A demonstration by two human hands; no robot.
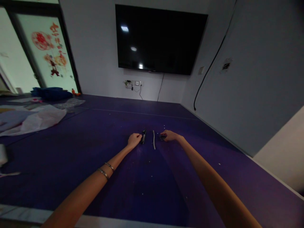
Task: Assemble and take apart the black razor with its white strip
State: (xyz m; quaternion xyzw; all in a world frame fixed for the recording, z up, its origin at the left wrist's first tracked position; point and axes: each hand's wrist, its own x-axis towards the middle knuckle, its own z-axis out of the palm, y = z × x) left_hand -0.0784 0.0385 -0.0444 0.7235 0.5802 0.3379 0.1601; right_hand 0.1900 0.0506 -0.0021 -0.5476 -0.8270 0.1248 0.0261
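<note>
Both arms reach forward over the dark blue-purple tabletop point(152, 190). My left hand point(134, 140) is closed, its fingertips on a small, long black object point(143, 136) with a shiny pale strip; its kind is too small to make out. Across from it, my right hand point(169, 135) is closed with its fingers around a small dark object point(162, 137) with light lines, partly hidden by the fingers. Between the two hands a thin, slightly bent grey strip point(154, 140) lies on the surface, apart from both.
White plastic bags point(45, 118) and a blue cloth bundle point(51, 93) lie at the far left. A white object point(3, 155) shows at the left edge. Behind is a wall with a television point(161, 41); a black cable point(209, 68) hangs at the right wall. Small white specks dot the surface.
</note>
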